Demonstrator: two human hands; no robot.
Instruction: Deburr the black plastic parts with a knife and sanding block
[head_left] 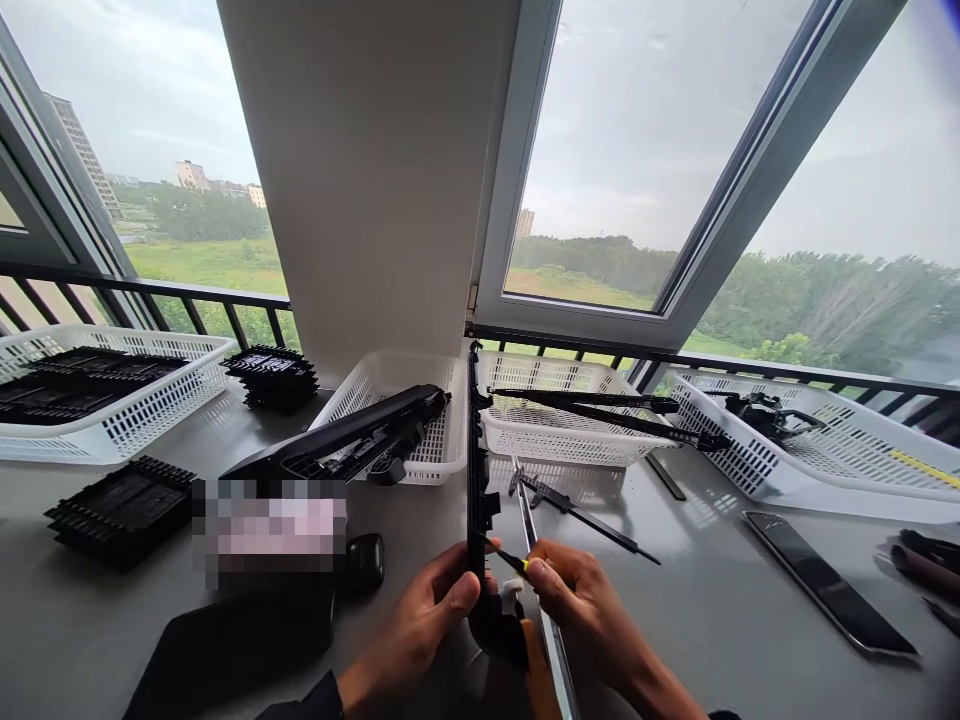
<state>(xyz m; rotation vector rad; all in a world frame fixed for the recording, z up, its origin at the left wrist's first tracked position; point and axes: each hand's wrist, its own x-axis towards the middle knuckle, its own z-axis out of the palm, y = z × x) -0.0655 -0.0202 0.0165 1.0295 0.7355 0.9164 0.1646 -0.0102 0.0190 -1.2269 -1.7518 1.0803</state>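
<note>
My left hand (442, 600) is closed round the lower part of a long black plastic trim piece (474, 450), which stands on end in front of me. Between the thumb and fingers of my right hand (574, 595) is a thin dark pointed tool with a yellow handle (520, 566). Its tip meets the trim piece or lies just in front of it; I cannot tell which. Below my hands, a long metal bar (553, 640) and an orange-brown object (537, 670) show. A black caliper (589, 515) lies beyond my right hand.
White perforated baskets (112, 435) line the window side, several with black parts inside or across them. Stacked black frames (124, 510) lie at left, near a large black housing (337, 440) and a computer mouse (365, 562). On the right rests a dark glossy panel (829, 580).
</note>
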